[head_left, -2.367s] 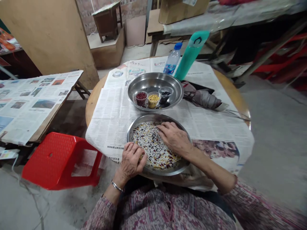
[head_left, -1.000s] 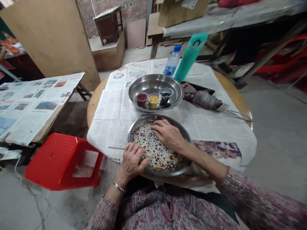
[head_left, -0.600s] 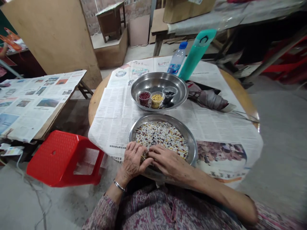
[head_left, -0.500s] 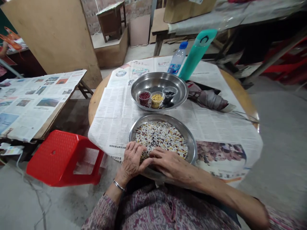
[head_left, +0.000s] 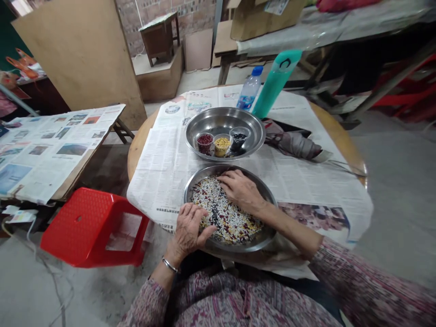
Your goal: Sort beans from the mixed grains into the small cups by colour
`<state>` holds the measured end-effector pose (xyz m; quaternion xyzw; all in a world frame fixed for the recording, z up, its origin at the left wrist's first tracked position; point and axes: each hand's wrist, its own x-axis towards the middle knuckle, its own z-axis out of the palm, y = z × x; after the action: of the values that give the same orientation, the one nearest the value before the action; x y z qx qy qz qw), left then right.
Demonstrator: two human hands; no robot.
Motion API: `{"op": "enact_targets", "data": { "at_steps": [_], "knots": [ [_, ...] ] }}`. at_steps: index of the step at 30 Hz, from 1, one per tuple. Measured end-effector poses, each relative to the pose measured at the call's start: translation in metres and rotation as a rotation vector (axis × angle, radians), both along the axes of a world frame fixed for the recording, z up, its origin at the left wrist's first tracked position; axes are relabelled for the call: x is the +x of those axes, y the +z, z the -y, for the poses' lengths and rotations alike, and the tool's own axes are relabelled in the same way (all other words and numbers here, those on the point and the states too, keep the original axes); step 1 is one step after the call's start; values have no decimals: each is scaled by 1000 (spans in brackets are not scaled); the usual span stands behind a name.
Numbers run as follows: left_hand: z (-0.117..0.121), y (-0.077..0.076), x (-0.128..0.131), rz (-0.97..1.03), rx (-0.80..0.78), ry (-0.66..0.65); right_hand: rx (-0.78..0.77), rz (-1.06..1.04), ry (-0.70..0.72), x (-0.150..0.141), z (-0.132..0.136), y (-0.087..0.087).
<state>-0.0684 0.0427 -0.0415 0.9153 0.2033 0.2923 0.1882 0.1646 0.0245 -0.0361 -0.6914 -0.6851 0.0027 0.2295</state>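
Note:
A round metal basin (head_left: 271,194) in front of me holds a mix of white grains and red, yellow and black beans (head_left: 235,222). My left hand (head_left: 190,227) rests at its near left edge, thumb apart from the fingers, holding nothing I can see. Over the far side of the mix reaches my right hand (head_left: 241,190), fingers extended and slightly bent, tips on the grains. Behind it, a second metal basin (head_left: 225,117) carries three clear cups: red beans (head_left: 205,141), yellow beans (head_left: 222,145) and black beans (head_left: 239,137).
Newspaper (head_left: 153,159) covers the round table. At its back stand a water bottle (head_left: 250,88) and a teal cylinder (head_left: 277,84); a folded grey umbrella (head_left: 296,144) lies at right. A red stool (head_left: 85,227) and a newspaper-covered table (head_left: 64,145) are on the left.
My right hand has moved from beside my left hand at the near rim to the far side of the basin. A dark bare strip now shows among the grains. My left hand stays put.

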Motion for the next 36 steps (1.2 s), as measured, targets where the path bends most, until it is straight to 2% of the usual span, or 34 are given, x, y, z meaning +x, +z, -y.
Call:
{"op": "enact_targets", "data": {
  "at_steps": [2,7,9,12,15,19,23,25,31,36],
  "knots": [
    [0,-1,0,9,1,-4,-14,2,43,-13,-3,0],
    [1,-2,-1,24,1,19,-58,-15,370,-50,14,5],
    [2,-3,-2,20,-1,30,-86,-37,478,-53,30,7],
    [2,-4,-4,11,-10,31,-106,-57,570,-39,56,7],
    [2,-3,-4,6,-16,27,-80,-23,525,-13,71,6],
    [1,-1,-3,15,7,24,-11,12,294,17,68,4],
    [1,0,-2,22,9,24,-2,41,46,14,49,1],
    [1,-1,-2,13,10,31,-14,33,-6,0,39,-1],
    [1,-4,-3,3,14,39,-148,-115,103,-44,14,0],
    [1,-3,-3,0,15,28,-86,-245,220,-33,28,3]
  ]
}}
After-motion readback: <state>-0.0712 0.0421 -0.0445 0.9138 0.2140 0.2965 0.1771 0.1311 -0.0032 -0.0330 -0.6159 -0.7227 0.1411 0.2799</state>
